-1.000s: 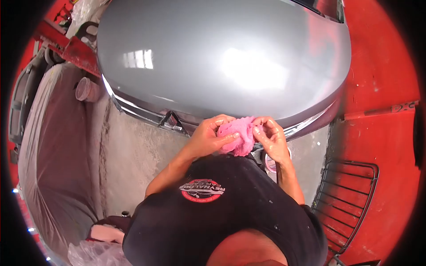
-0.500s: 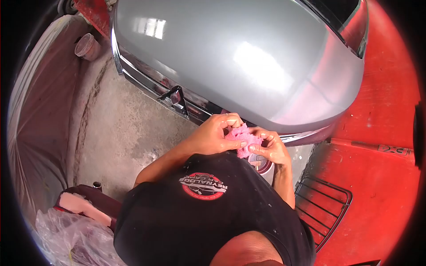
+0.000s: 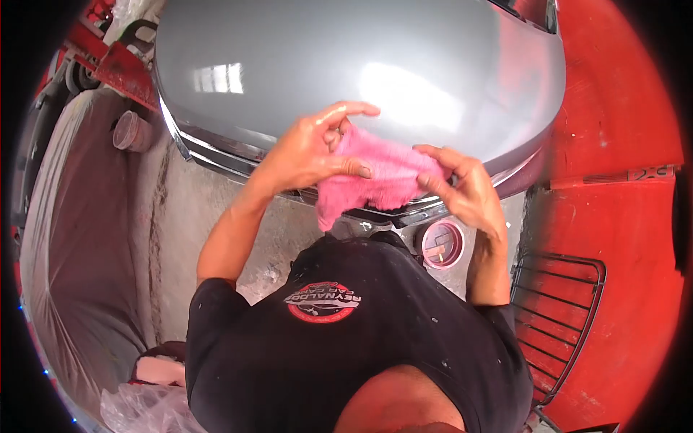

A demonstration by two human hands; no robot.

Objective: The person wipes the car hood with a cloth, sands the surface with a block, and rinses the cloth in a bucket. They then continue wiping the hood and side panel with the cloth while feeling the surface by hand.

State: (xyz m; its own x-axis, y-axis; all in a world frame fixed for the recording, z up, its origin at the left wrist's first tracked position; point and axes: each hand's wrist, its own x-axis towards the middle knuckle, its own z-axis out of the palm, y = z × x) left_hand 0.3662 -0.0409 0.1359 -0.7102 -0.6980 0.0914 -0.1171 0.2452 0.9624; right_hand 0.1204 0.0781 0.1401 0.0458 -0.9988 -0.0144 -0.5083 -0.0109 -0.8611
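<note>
A pink cloth (image 3: 382, 169) hangs partly spread between my two hands, in front of the car's front edge. My left hand (image 3: 307, 148) grips its left side, thumb on top and index finger stretched out past it. At the other end, my right hand (image 3: 465, 187) pinches the cloth between thumb and fingers. The cloth's lower left corner droops free. Behind it lies the grey car hood (image 3: 289, 65), shiny with light reflections.
On the floor below my right hand stands a round bucket (image 3: 462, 245) with something inside. A black metal rack (image 3: 556, 310) leans by the red wall (image 3: 613, 238). To the left are a plastic tub (image 3: 132, 132) and a sheet-covered object (image 3: 79, 216).
The cloth was bunched up near my chest; now it is opened out wider. Both hands have moved forward and apart, and the bucket shows more fully.
</note>
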